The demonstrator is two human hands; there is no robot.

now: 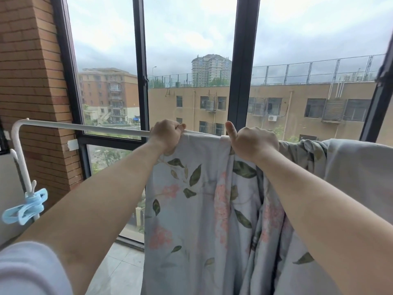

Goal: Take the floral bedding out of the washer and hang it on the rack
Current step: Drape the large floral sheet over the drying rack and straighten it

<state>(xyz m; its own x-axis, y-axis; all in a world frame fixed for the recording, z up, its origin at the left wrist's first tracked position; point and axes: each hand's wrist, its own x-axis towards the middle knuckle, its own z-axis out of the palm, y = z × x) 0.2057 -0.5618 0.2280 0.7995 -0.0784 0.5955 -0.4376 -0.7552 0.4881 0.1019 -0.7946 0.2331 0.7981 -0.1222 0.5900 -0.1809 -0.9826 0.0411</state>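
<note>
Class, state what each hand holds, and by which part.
The left hand and right hand both grip the pale blue floral fabric bedding by its top edge, where it drapes over the white metal rack bar.

Both bare arms stretch forward and up to the rack rail (85,127). The left hand (167,136) curls over the rail and grips the bedding (191,199). The right hand (254,143), just beside it at the rail, grips the bedding too, thumb raised.

You have the floral bedding (191,199) draped over the top rail of the white rack (85,127), middle to right end, and blue clips (27,207) clamped on its left post.
</note>
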